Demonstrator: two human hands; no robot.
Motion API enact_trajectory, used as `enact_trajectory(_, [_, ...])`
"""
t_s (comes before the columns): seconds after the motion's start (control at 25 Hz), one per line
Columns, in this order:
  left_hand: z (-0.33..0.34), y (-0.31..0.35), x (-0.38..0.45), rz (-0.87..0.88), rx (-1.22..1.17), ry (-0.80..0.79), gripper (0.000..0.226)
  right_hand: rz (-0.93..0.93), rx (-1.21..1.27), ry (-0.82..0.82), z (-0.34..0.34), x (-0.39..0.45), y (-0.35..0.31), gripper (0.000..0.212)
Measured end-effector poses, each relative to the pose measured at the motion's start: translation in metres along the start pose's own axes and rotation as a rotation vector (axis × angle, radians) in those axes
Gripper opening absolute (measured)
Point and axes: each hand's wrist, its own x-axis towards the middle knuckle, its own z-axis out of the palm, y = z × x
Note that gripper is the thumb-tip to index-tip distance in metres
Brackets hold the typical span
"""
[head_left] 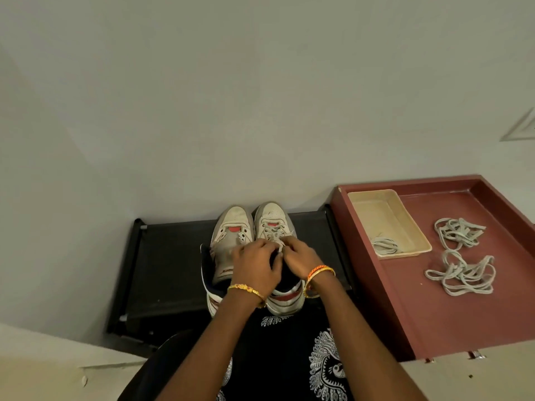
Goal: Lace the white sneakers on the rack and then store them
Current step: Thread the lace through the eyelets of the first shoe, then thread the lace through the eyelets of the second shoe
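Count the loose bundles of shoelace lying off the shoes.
3. One bundle lies in the beige tray; two more lie on the red drawer floor, the far one and the near one. Others may be hidden under the hands.

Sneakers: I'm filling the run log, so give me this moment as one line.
stage: lacing | left hand and right hand: pinching lace on right sneaker | left sneaker: unlaced | spare laces: in drawer

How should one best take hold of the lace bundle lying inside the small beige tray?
Pinch the lace bundle at the middle of its loops, coming straight down from above. It lies flat in the near corner of the beige tray, so the tray's walls block a sideways approach; probably only the top is free for the fingers.
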Motion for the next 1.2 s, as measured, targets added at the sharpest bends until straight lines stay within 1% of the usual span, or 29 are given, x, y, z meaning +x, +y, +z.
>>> enact_trajectory(0.04, [0.005, 0.003, -0.005, -0.007, 0.012, -0.006, 0.031, -0.013, 0.065, 0.050, 0.004, -0.004, 0.007, 0.034])
enact_trajectory(0.12, [0.010, 0.005, -0.011, -0.024, 0.040, 0.006, 0.034, -0.041, 0.193, 0.260, 0.001, -0.014, 0.018, 0.024])
enact_trajectory(0.16, [0.010, 0.006, -0.012, -0.037, 0.093, 0.002, 0.035, -0.035, 0.250, 0.359, -0.005, -0.020, 0.025, 0.020])
enact_trajectory(0.24, [0.009, 0.014, -0.012, -0.052, 0.214, 0.039, 0.034, -0.014, 0.397, 0.500, -0.024, -0.032, 0.036, 0.025])
enact_trajectory(0.32, [0.010, 0.033, -0.012, -0.053, 0.237, 0.102, 0.033, 0.029, 0.529, 0.587, -0.056, -0.041, 0.051, 0.028])
enact_trajectory(0.36, [0.011, 0.043, -0.012, -0.081, 0.204, 0.075, 0.035, 0.052, 0.541, 0.626, -0.074, -0.040, 0.060, 0.027])
enact_trajectory(0.4, [0.014, 0.050, -0.010, -0.139, 0.155, 0.006, 0.038, 0.087, 0.467, 0.664, -0.095, -0.034, 0.072, 0.025])
enact_trajectory(0.44, [0.019, 0.056, -0.010, -0.197, 0.125, -0.080, 0.038, 0.130, 0.332, 0.689, -0.115, -0.025, 0.084, 0.021])
enact_trajectory(0.48, [0.025, 0.058, -0.008, -0.233, 0.124, -0.157, 0.037, 0.166, 0.182, 0.690, -0.133, -0.015, 0.094, 0.018])
enact_trajectory(0.56, [0.032, 0.055, -0.005, -0.261, 0.148, -0.237, 0.037, 0.185, -0.059, 0.626, -0.157, 0.005, 0.111, 0.025])
enact_trajectory(0.68, [0.033, 0.044, 0.011, -0.256, 0.115, -0.333, 0.042, 0.195, -0.274, 0.437, -0.172, 0.031, 0.125, 0.040])
enact_trajectory(0.76, [0.029, 0.042, 0.021, -0.257, 0.113, -0.420, 0.046, 0.205, -0.407, 0.291, -0.174, 0.044, 0.129, 0.040])
enact_trajectory(0.8, [0.029, 0.042, 0.024, -0.258, 0.119, -0.448, 0.048, 0.204, -0.480, 0.267, -0.174, 0.051, 0.130, 0.036])
enact_trajectory(0.92, [0.028, 0.043, 0.026, -0.260, 0.149, -0.467, 0.049, 0.196, -0.583, 0.322, -0.167, 0.059, 0.132, 0.027])
enact_trajectory(1.0, [0.028, 0.044, 0.025, -0.247, 0.174, -0.462, 0.051, 0.197, -0.566, 0.381, -0.165, 0.059, 0.135, 0.026])
enact_trajectory(1.08, [0.026, 0.043, 0.025, -0.250, 0.169, -0.471, 0.052, 0.173, -0.484, 0.493, -0.168, 0.054, 0.132, 0.021])
enact_trajectory(1.16, [0.020, 0.043, 0.023, -0.268, 0.143, -0.458, 0.050, 0.122, -0.315, 0.629, -0.176, 0.041, 0.114, 0.018])
enact_trajectory(1.2, [0.015, 0.043, 0.022, -0.275, 0.110, -0.427, 0.048, 0.068, -0.231, 0.680, -0.179, 0.032, 0.098, 0.017])
